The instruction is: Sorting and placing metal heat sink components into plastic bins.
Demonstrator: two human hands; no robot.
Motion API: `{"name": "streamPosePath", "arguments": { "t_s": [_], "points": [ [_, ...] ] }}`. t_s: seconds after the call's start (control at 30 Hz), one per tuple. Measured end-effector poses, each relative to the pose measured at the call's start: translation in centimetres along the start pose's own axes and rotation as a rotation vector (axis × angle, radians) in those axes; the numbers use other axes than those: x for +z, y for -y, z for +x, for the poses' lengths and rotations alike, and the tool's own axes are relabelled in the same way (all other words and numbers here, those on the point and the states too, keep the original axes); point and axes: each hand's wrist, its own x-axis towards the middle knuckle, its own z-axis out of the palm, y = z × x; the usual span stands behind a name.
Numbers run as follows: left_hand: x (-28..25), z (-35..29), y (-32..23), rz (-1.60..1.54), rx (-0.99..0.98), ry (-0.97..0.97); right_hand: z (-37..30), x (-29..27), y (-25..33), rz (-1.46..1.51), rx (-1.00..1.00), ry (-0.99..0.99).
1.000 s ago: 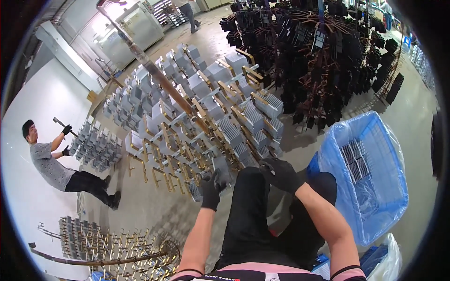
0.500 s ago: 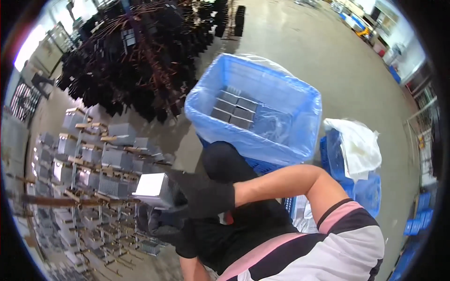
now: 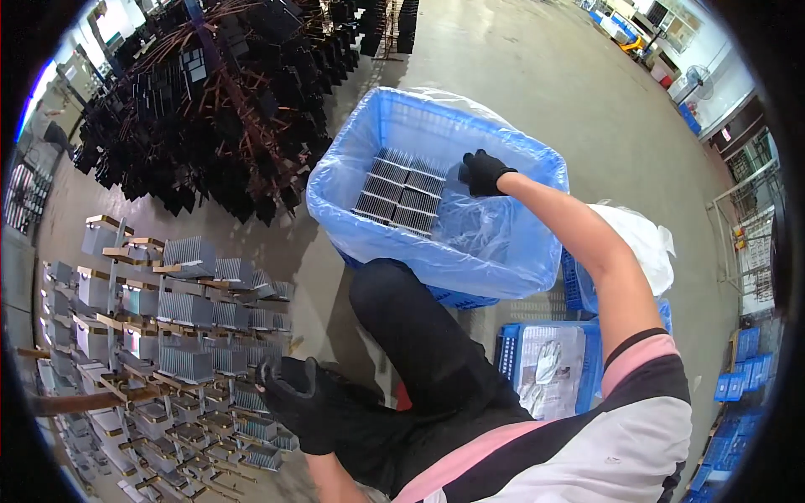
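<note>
The person's hands are well apart: the gloved right hand (image 3: pixel 484 173) is at one o'clock from the middle of the view, over the inside of the blue crate (image 3: pixel 461 298), its fingers curled downward, and I cannot tell whether anything is gripped beneath them. At nine o'clock from that hand, grey finned blocks (image 3: pixel 381 186) sit close together in the crate, fins upward, probably packed this way to stop them shifting against one another. A clear plastic liner (image 3: pixel 377 230) covers the inside and folds over the rim, likely to guard the blocks against scuffs. The gloved left hand (image 3: pixel 293 390) is at seven o'clock, its fingers bent, beside the hanging finned pieces (image 3: pixel 186 365); contact with them cannot be made out. Those pieces stand out from brass-coloured bars (image 3: pixel 130 251) at eight to nine o'clock, spaced apart, perhaps so each can be reached singly. The crate stands just past the bent knee (image 3: pixel 387 285), seemingly for an easy reach, and dark hanging parts (image 3: pixel 159 126) crowd ten o'clock.
</note>
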Motion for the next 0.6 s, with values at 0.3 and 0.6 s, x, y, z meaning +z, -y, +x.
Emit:
{"name": "streamPosePath", "arguments": {
  "t_s": [0.3, 0.6],
  "points": [
    [-0.5, 2.2, -2.9, 0.026, -0.015, 0.021, 4.2, 7.5, -3.3, -0.012, 0.082, -0.064],
    [-0.5, 2.2, -3.2, 0.077, -0.01, 0.082, 2.7, 8.1, -1.8, -0.144, -0.003, -0.193]
  ]
}}
